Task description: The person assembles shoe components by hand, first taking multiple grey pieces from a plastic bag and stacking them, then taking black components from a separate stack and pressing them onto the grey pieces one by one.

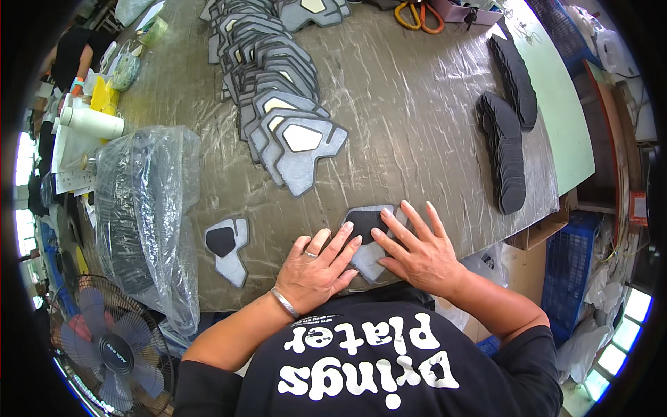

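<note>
Right in front of me on the table lies a grey, odd-shaped padded piece [367,260] with a dark edge and a black patch [363,224] on it. My left hand [316,270], wearing a ring and a bracelet, rests its fingertips on the patch's left side. From the right, my right hand [422,251] lies with spread fingers over the patch and the piece's right edge, hiding part of both. Neither hand grasps anything. A second grey piece with a black patch [221,241] sits to the left, apart from my hands.
A long overlapping row of grey pieces with pale centres [303,137] runs to the far edge. Black patches [509,167] stand in stacks at right. Scissors [420,17] lie far back. At left are a plastic-wrapped black bundle [142,215], a white bottle [92,122] and a fan [114,351].
</note>
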A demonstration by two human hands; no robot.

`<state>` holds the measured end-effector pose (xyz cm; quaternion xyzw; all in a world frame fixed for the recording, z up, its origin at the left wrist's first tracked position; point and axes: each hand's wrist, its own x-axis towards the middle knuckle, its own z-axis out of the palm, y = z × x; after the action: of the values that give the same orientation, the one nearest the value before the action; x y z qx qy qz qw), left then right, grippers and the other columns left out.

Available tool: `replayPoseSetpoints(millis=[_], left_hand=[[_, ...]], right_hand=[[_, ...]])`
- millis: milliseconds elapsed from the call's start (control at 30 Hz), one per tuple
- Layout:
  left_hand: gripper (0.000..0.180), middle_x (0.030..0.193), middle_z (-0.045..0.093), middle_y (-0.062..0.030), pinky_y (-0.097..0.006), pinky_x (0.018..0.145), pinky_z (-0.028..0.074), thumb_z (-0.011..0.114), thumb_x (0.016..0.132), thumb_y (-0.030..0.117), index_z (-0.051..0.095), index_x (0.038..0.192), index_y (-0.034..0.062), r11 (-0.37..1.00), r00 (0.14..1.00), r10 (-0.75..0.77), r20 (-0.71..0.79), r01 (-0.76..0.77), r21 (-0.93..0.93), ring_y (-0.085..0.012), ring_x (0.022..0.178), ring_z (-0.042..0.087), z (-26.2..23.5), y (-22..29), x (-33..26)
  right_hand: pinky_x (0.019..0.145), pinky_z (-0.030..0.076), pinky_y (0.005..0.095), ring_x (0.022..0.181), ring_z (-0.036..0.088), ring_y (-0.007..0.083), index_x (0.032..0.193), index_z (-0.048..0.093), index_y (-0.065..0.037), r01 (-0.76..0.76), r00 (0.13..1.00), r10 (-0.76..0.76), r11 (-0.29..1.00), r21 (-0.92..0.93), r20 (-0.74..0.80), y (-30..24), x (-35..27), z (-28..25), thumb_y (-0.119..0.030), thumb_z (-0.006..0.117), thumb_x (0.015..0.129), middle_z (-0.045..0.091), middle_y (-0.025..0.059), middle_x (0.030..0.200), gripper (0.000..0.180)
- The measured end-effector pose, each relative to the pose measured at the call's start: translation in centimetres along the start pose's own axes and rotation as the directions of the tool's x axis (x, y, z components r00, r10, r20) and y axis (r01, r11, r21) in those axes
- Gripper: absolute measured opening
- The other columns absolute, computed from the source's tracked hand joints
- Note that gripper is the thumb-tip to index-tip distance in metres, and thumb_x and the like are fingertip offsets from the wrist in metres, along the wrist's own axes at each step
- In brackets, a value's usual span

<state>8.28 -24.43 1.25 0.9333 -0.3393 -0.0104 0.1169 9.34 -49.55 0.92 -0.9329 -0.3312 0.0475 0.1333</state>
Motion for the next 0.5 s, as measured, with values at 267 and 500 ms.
replayPoseSetpoints(millis=[267,500], left_hand=[[0.056,0.144,0.05,-0.007,-0.04,0.1,0.037,0.069,0.082,0.036,0.058,0.132,0.0143,1.0,0.999,-0.016,-0.036,0.016,-0.012,-0.0253,0.118,0.049,0.1,0.5,-0.2],[0.056,0.141,0.051,-0.0101,-0.042,0.099,0.039,0.067,0.084,0.036,0.055,0.128,0.0035,0.998,0.996,-0.013,-0.088,0.007,-0.069,-0.0286,0.12,0.05,0.4,0.3,0.1]], right_hand=[[0.112,0.024,0.0625,0.136,0.036,0.0451,0.135,0.056,-0.028,0.008,1.0,-0.009,0.999,-0.038,-0.026,-1.3,0.2,-0.1,-0.038,0.067,0.086,0.043,0.014,0.146,0.051],[0.114,0.021,0.0594,0.139,0.033,0.0417,0.133,0.057,-0.029,-0.003,0.998,0.004,1.0,0.01,-0.065,-0.5,0.0,0.3,-0.038,0.07,0.084,0.043,0.0137,0.148,0.052]])
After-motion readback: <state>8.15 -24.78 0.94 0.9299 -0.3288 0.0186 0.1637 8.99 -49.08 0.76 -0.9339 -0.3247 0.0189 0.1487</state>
